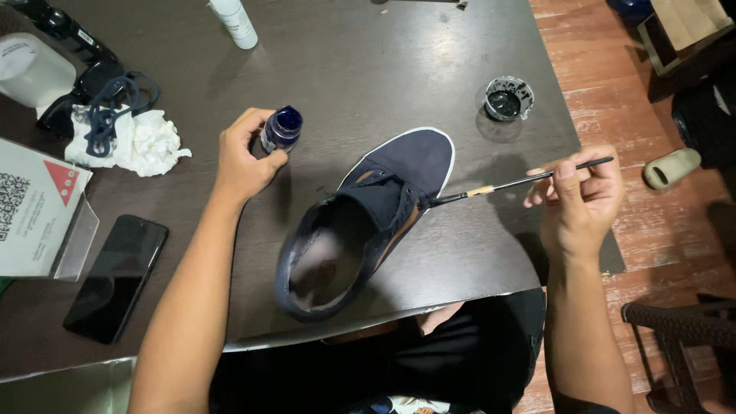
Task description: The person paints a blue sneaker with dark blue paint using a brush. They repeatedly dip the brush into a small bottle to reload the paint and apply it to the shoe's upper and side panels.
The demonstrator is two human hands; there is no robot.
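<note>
Hands beside laceless navy sneaker (368,222)

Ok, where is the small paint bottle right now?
The small bottle is in the left hand, above the table, left of the dark shoe.

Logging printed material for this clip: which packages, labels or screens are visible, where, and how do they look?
Cardboard box: left table edge, white, red triangle, square code patch.
Phone: flat beside the box, black, screen dark.
White bottle: top of table, pale label.
White tub: top left corner, round lid label.
Small blue bottle: in left hand, label hidden.
</note>
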